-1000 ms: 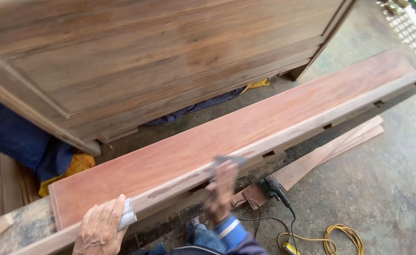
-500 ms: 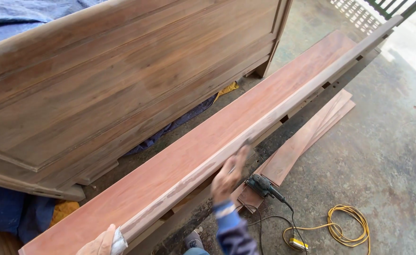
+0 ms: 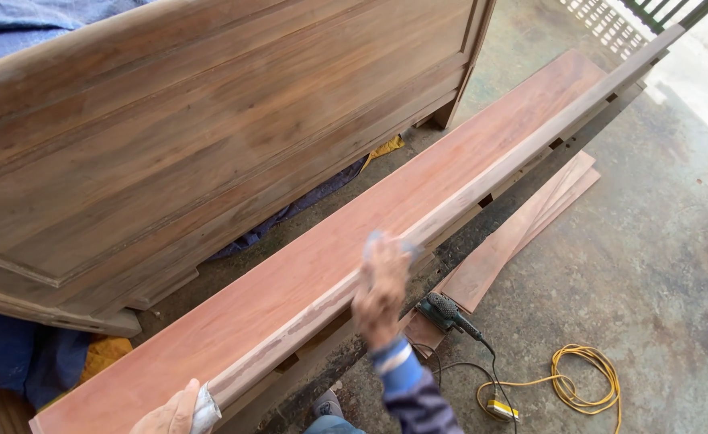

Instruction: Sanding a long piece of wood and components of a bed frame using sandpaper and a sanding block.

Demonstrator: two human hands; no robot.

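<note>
A long reddish wooden plank runs from the bottom left to the top right, with a paler rail along its near edge. My right hand, blurred by motion, presses a grey sheet of sandpaper on that edge near the middle. My left hand rests at the plank's near end at the bottom left and grips a folded grey-white piece of sandpaper. My right sleeve is striped blue.
A large brown panelled wooden piece lies tilted behind the plank on blue and yellow cloth. On the concrete floor lie thin boards, a power sander and a coiled yellow cord.
My right hand has slid back and forth along the plank's edge with the sandpaper. The view swung left and down after the first frame. My left hand stays at the near end.
</note>
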